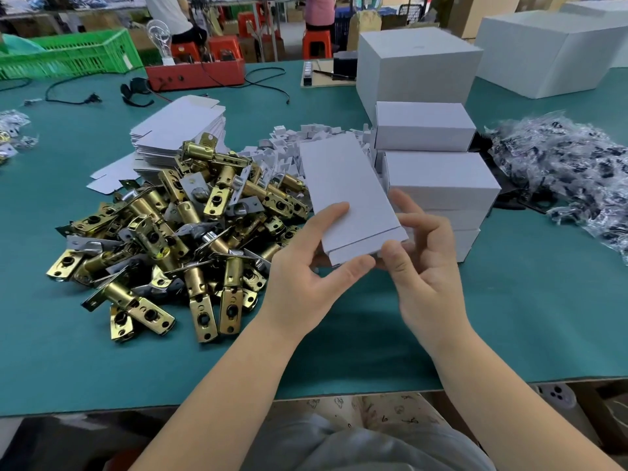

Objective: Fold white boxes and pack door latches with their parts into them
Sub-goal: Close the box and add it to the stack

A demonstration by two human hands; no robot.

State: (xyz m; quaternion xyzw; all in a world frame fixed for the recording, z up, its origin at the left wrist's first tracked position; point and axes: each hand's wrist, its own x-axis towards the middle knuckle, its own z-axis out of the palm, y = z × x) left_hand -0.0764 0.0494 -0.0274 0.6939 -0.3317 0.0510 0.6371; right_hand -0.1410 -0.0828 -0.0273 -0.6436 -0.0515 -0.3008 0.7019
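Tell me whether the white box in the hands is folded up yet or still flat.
Still flat. The white box blank shows one thin flat panel with an end flap, held by the left hand and right hand.

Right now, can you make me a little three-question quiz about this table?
1. True or false: both hands hold the white box.
2. The latch pile lies on which side of that box: A left, B right?
3. Fill in: the table is covered in ____.

Key: 1 true, left hand and right hand grip its near end. 2 A. 3 green.
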